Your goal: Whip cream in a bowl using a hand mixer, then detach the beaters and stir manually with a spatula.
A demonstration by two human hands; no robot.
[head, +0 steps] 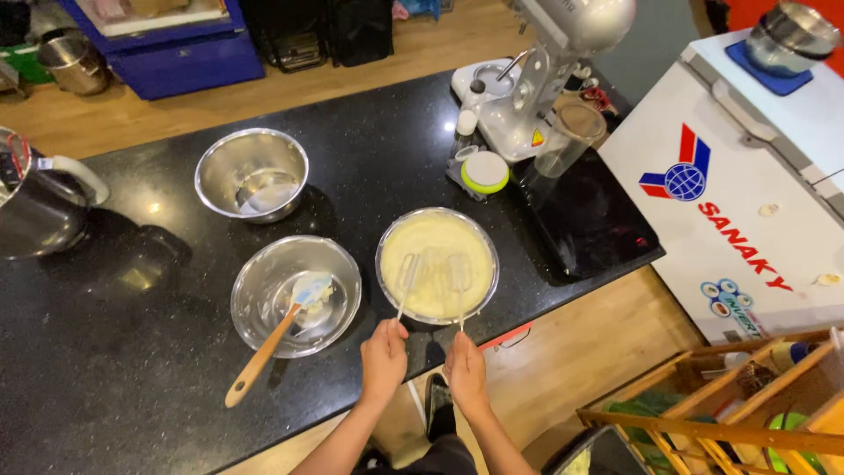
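Note:
A glass bowl (387, 239) of pale yellow batter sits near the front edge of the black counter (132, 352). My left hand (383, 361) grips the stem of a metal beater (408, 274) whose head dips into the batter. Beside it my right hand (467, 373) holds a second metal beater (459, 274), also in the batter. To the left stands a clear glass bowl (255, 299) with batter smears, and a wooden-handled spatula (268, 345) with a pale blue blade rests in it.
A steel bowl (251, 174) stands farther back. A silver stand mixer (549, 70), a glass cup (570, 139), small bottles and a green-rimmed lid (484, 171) crowd the back right. A steel pot (35, 198) is at the left. A white chest freezer (747, 193) stands right.

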